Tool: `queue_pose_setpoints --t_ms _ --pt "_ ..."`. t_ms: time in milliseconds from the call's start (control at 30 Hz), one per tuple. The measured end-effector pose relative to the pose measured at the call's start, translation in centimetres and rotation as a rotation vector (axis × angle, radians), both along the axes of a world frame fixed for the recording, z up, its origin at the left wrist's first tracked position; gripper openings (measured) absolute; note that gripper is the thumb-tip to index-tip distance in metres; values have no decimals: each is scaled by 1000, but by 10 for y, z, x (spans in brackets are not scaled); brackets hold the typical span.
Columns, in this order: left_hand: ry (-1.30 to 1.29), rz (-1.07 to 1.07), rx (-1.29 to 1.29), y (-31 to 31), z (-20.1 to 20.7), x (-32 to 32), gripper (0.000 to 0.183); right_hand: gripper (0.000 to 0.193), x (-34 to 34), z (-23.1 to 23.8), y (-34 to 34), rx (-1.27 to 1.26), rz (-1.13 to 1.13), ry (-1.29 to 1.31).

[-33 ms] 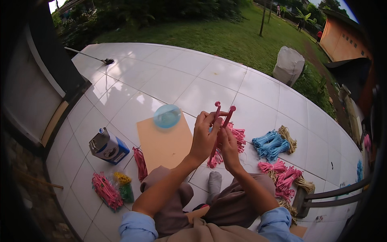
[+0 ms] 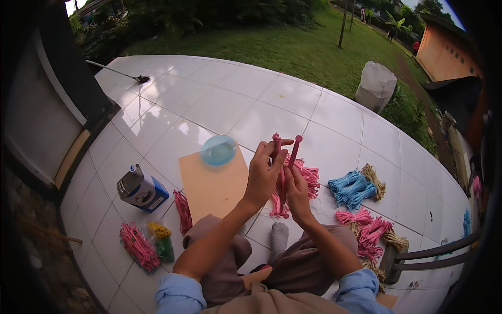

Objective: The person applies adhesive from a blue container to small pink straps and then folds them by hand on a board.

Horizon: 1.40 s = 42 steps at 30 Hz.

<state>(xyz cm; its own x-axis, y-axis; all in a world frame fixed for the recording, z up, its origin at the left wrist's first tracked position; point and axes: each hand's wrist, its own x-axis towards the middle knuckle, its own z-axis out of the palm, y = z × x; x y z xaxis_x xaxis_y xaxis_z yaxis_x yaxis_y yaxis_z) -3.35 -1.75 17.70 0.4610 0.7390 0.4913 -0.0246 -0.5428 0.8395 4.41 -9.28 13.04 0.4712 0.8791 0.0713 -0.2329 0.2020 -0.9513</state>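
Observation:
In front of my knees, both hands hold thin pink sticks with round knobs at their ends. My left hand [image 2: 262,175] is closed on one pink stick [image 2: 278,149], its index finger stretched across near the top. Close beside it, my right hand [image 2: 297,196] pinches a second pink stick [image 2: 295,152], which leans slightly right at the top. The lower parts run down between my hands, partly hidden by fingers. Just behind my right hand lies a pile of similar pink sticks [image 2: 309,175] on the tiles.
A tan board [image 2: 209,188] carries a clear blue bowl [image 2: 218,150] at its far edge. Left of it stand a blue-and-white can [image 2: 144,191] and bagged pink sticks [image 2: 138,246]. Blue bundles [image 2: 348,188] and pink bundles [image 2: 374,230] lie right. A white sack [image 2: 376,83] stands by the grass.
The knobbed top of the left stick has shifted left, away from the other one. Both sticks now stand more upright, and their lower ends have swung right. My hands have barely moved.

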Motion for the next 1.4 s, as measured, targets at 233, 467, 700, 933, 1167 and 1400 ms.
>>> queue_pose_setpoints --t_ms 233,467,700,933,1167,1400 --pt "-158 -198 -298 24 16 -23 15 31 -5 9 7 124 -27 -306" --pt "-286 -292 -306 32 24 -46 39 35 -10 30 6 4 84 -494" --pt "-301 -199 -86 34 33 -60 20 34 25 32 29 -165 56 -468" --pt "-493 -116 56 34 32 -77 23 20 11 58 22 147 -370 -925" --pt "-564 -211 -190 31 34 -91 41 21 8 47 23 25 -349 -961" --pt "-32 -115 -108 69 15 -129 29 30 23 47 39 195 58 -27"
